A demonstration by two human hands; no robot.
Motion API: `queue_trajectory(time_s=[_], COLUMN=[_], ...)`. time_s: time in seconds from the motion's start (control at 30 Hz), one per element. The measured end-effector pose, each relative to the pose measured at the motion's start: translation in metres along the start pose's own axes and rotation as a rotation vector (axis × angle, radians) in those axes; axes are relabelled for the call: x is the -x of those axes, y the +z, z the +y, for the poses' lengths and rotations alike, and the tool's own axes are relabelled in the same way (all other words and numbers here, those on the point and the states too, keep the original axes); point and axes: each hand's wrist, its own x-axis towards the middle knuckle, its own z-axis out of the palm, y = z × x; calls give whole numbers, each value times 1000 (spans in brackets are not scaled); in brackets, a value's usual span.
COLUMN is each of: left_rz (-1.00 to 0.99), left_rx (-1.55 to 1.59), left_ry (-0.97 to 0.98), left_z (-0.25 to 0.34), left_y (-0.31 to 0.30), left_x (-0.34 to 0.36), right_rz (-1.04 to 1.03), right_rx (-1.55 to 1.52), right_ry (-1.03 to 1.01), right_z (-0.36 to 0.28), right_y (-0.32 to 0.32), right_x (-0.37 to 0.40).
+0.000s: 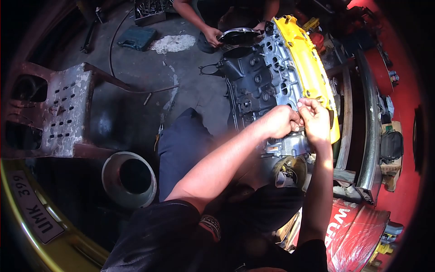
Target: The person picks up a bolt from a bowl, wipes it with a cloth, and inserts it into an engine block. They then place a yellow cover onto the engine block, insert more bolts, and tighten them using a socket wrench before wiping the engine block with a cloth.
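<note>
Both my hands meet over the near end of an engine with a grey metal head [283, 75] and a yellow cover [306, 59]. My left hand [283, 121] is closed, its fingertips pinched close to those of my right hand [315, 120]. The right hand's thumb and index finger also press together. Whatever they hold, if anything, is too small to make out. The black engine block side [253, 81] lies left of the grey head. Beyond it, a co-worker's hands [212, 36] hold a round metal-rimmed part [238, 32] at the far end of the engine.
A worn metal chair [68, 109] stands at the left, with a pale cylinder [105, 177] below it. A teal case [137, 38] and a toolbox [149, 18] lie on the floor. A container of small parts [301, 170] sits near the engine; a red drum [358, 235] is lower right.
</note>
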Motion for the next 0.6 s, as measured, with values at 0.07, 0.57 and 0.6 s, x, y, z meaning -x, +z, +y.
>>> queue_trajectory(time_s=[0.07, 0.57, 0.6], left_rz=[-10, 293, 237], left_rx=[28, -1091, -1127], left_ry=[-45, -632, -595], left_z=[-6, -210, -237], left_y=[-38, -267, -278], left_x=[-18, -73, -81], right_rz=[-122, -260, -267], right_rx=[467, 926, 936], right_ry=[-396, -682, -674], right_z=[-5, -6, -6], right_y=[-9, -22, -21], right_x=[12, 14, 14])
